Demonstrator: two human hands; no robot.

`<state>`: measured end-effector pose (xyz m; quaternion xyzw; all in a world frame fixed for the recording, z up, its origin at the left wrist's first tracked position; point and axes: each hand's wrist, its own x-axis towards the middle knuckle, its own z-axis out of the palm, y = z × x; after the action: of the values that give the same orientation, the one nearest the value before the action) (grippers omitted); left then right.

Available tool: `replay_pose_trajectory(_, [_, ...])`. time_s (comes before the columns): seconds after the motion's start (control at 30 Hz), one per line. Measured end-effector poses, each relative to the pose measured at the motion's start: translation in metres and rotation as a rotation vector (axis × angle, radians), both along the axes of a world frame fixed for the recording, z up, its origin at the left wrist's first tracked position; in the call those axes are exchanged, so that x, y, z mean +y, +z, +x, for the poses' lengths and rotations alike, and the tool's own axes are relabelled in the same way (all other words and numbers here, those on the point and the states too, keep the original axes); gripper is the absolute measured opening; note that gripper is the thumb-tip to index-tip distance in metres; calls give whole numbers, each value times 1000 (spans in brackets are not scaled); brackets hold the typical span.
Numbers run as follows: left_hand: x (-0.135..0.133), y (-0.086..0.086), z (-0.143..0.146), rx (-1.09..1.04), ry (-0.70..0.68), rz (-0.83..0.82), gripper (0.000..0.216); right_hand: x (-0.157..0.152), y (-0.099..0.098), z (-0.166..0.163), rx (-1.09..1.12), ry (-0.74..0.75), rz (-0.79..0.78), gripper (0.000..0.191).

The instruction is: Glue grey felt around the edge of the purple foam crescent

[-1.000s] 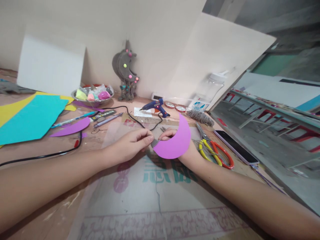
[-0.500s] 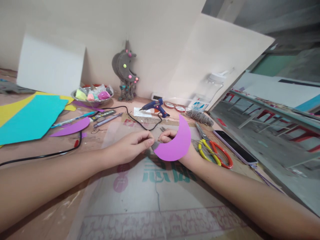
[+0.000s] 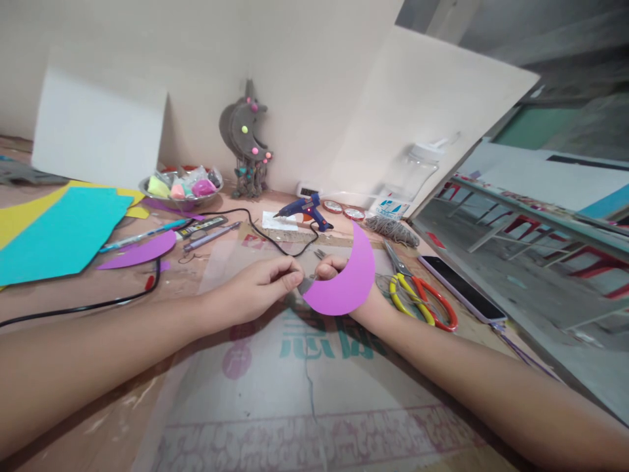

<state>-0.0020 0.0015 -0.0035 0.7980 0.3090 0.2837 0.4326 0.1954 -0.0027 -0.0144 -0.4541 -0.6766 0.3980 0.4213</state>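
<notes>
Much pale wall (image 3: 304, 78) backs table (image 3: 115, 426); left hand (image 3: 270, 280) pinches crescent (image 3: 348, 288), right hand's (image 3: 330, 265) grip unclear.

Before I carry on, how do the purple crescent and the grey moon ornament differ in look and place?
The purple crescent is mostly purple, grey at one tip; the grey moon ornament's body is grey. Coloured balls dot the ornament; none show on the crescent. The left hand holds the crescent; the ornament is by the wall. Both are crescent-shaped.
</notes>
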Motion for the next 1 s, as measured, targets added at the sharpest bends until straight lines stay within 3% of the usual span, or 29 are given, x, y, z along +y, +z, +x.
replay_pose_trajectory(0.13, [0,-1,0,-14,8,30,26,2,-2,0,-9,-29,-32,42])
replay_pose_trajectory(0.23, [0,-2,0,-12,45,40,24,0,0,1,-59,-29,36,32])
replay_pose_trajectory(0.33, [3,-4,1,-62,167,32,20,-5,4,4,-7,-88,149,21])
replay_pose_trajectory(0.43, [7,-6,2,-130,307,-22,19,-11,7,7,132,-129,189,23])
replay_pose_trajectory(0.53, [6,-4,2,-156,362,-88,19,-15,9,7,132,-104,238,29])
replay_pose_trajectory(0.67, [3,3,2,-174,331,-87,19,-18,9,3,-111,-92,352,15])
replay_pose_trajectory(0.73, [3,5,3,-181,326,-117,22,-19,9,2,-267,21,488,7])
replay_pose_trajectory(0.83, [7,6,4,-208,325,-194,25,-21,6,3,-470,218,697,12])
replay_pose_trajectory(1.0, [10,2,3,-155,270,-149,23,-23,4,7,-729,235,967,20])
